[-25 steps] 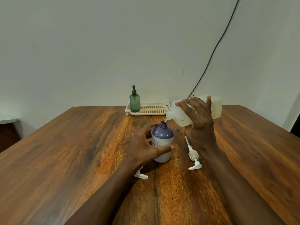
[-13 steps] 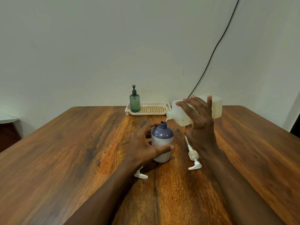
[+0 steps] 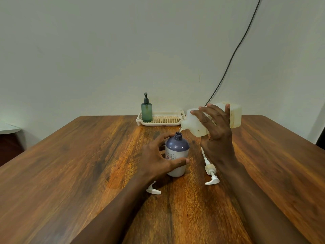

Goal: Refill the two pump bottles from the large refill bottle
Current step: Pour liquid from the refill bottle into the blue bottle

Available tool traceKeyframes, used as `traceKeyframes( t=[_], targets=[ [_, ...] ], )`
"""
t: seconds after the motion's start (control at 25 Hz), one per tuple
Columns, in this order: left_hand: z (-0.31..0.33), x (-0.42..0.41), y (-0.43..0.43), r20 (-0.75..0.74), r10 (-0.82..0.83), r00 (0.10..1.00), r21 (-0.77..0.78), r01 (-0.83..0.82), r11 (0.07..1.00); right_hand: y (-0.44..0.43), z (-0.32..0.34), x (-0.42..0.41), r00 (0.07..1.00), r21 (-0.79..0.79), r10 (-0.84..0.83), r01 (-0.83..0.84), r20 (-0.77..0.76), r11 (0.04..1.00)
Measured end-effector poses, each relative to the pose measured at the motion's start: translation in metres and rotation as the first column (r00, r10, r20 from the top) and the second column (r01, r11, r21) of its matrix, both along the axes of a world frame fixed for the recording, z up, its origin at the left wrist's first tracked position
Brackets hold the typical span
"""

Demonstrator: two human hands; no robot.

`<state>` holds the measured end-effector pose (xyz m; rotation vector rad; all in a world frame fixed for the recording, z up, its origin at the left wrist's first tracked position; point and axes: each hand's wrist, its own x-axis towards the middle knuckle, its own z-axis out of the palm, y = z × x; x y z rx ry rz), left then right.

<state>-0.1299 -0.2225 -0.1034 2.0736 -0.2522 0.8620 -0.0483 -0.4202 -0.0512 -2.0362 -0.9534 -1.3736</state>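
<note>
A purple-topped white bottle [image 3: 177,147] stands uncapped at the table's middle, and my left hand [image 3: 154,159] wraps around its side. My right hand [image 3: 215,131] holds the large translucent refill bottle [image 3: 233,115] tipped to the left, its spout just above the purple bottle's open neck, with a thin stream of liquid between them. A green pump bottle [image 3: 146,111] with its black pump on stands in the cream tray [image 3: 165,118] at the back. One white pump head [image 3: 210,171] lies right of the purple bottle; another white pump part [image 3: 153,190] shows under my left wrist.
The wooden table [image 3: 70,164] stretches wide to both sides. A black cable [image 3: 233,55] runs down the wall behind the refill bottle. A pale surface [image 3: 8,128] shows at the far left beyond the table edge.
The refill bottle has tilted a touch more, with its spout lower over the purple bottle's neck. Both hands stay where they were.
</note>
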Motion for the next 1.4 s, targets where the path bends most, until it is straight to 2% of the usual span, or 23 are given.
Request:
traceKeyframes(
  t=[1.4],
  targets=[
    [-0.0008,0.0002,0.001,-0.009,-0.009,1.0,-0.004,0.009,1.0,0.0001,0.0005,0.0021,1.0,-0.006,0.02,-0.02,0.011,1.0]
  ],
)
